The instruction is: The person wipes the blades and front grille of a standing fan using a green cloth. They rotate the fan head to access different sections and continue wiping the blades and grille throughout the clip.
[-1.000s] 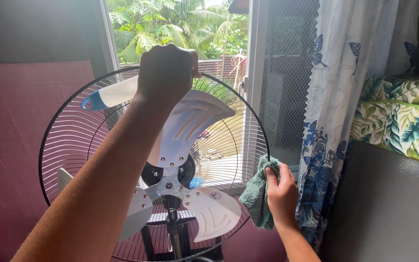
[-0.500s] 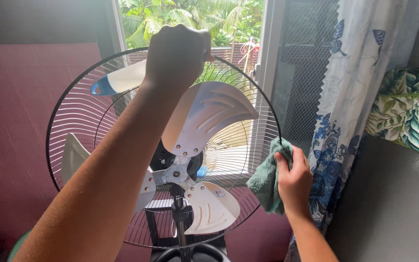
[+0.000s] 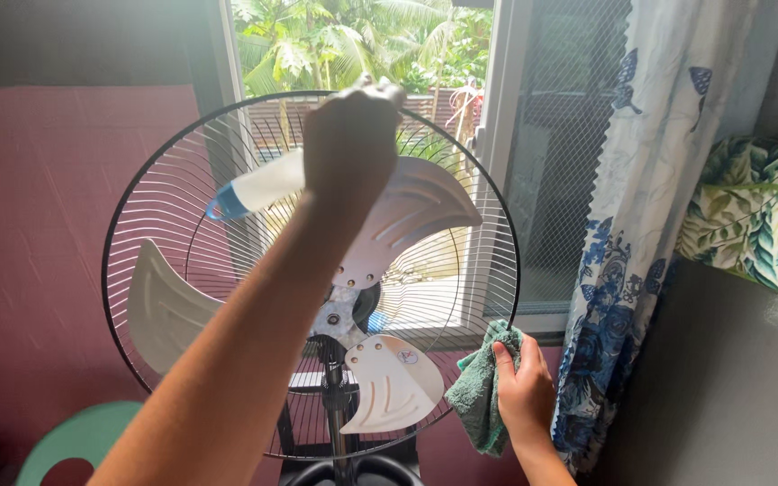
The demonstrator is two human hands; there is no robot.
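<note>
While left hand apparently grips bottle, right hand pinches cloth against fan guard.

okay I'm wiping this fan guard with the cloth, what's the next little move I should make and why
Probably slide the green cloth a bit further down the black rim of the fan guard. Your right hand presses the cloth against the rim at its lower right, while your left hand, gripping a white and blue bottle, steadies the top. The bottom arc looks like the nearest unwiped stretch.
</note>
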